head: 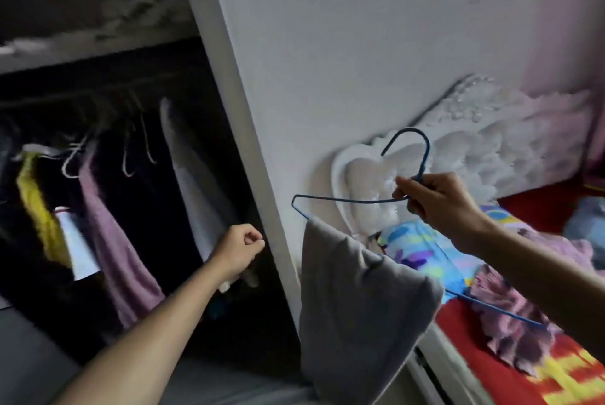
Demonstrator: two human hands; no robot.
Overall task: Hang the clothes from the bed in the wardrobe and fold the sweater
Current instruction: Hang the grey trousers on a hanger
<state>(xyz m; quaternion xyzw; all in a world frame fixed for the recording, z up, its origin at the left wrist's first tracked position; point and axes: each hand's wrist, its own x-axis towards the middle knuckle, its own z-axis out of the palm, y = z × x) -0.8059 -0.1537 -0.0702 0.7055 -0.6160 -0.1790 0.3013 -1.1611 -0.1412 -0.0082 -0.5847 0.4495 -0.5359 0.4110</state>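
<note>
My right hand (435, 197) grips a blue wire hanger (347, 201) at the neck, just below its hook. A grey garment (357, 300) hangs folded over the hanger's lower bar, beside the white wardrobe door (294, 44). My left hand (237, 252) reaches into the dark open wardrobe (98, 175) with its fingers curled; nothing shows in its grasp. On the bed (537, 368) at the right lie a blue patterned garment (425, 251) and a pinkish-purple garment (510, 316).
Inside the wardrobe hang a yellow item (36, 205), a pink garment (111, 241), a light grey one (196, 188) and several bare white hangers (131, 156). A shelf above them holds blurred white things. A white tufted headboard (474, 146) stands behind the bed.
</note>
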